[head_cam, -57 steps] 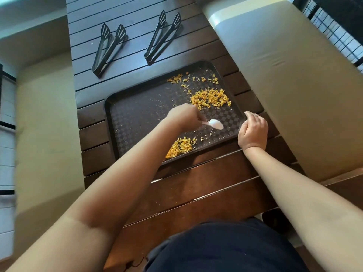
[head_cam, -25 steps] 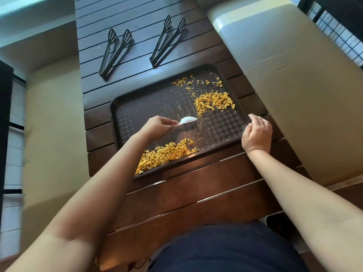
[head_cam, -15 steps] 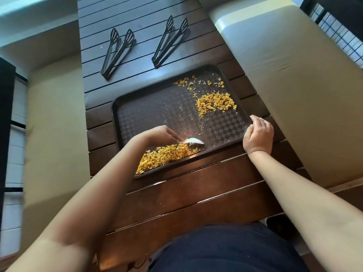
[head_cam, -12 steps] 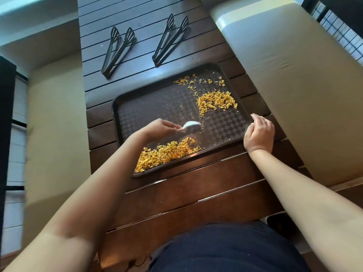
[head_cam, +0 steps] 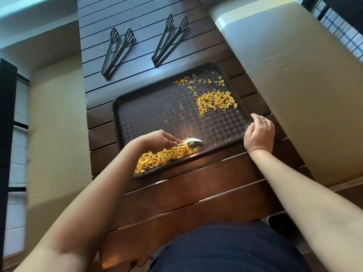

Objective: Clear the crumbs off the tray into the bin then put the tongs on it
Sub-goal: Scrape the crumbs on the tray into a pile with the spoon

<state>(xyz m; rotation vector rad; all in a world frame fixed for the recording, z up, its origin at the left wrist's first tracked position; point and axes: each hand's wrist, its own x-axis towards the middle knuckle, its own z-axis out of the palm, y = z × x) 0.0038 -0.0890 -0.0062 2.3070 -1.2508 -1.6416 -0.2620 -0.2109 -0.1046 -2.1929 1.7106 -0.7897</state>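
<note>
A dark checkered tray (head_cam: 149, 114) lies on the slatted wooden table. A long heap of orange crumbs (head_cam: 165, 156) sits along its near rim; a second heap (head_cam: 216, 102) and scattered bits (head_cam: 196, 81) lie near its far right corner. My left hand (head_cam: 157, 139) pinches a white plastic spoon (head_cam: 191, 141) whose bowl touches the right end of the near heap. My right hand (head_cam: 259, 132) grips the tray's near right corner. Two pairs of black tongs, one on the left (head_cam: 117, 52) and one on the right (head_cam: 170, 39), lie on the table beyond the tray. No bin is in view.
Beige cushioned benches run along the left (head_cam: 55, 134) and right (head_cam: 294, 85) sides of the table (head_cam: 196, 193). A dark railing (head_cam: 337, 26) shows at the top right. My dark-clothed lap (head_cam: 225, 250) is at the bottom.
My left hand swept the spoon down from mid-tray to the near rim, pushing crumbs into the near heap. The right hand has stayed on the tray's corner.
</note>
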